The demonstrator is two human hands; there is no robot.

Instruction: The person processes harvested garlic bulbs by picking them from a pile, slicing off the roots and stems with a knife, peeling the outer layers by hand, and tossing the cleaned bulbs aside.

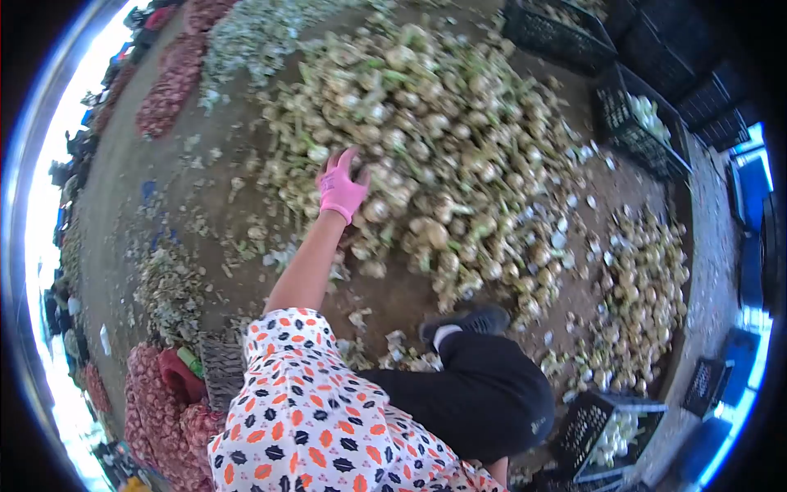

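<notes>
My left hand (343,187), in a pink glove, reaches forward over the left side of a large heap of garlic bulbs (459,139). Its fingers and thumb are apart, and no bulb shows between them. The fingertips are at the bulbs; whether they touch any, I cannot tell. Many bulbs carry dry skins and bits of green stalk. My right hand is out of sight; only a small patch of bare skin (498,469) shows beneath my bent knee.
A smaller strip of bulbs (643,295) lies right. Black crates (639,123) stand upper right, another crate (611,439) lower right with pale pieces inside. Red mesh sacks (152,410) lie lower left. Peel scraps (170,287) litter the floor. My shoe (475,321) is beside the heap.
</notes>
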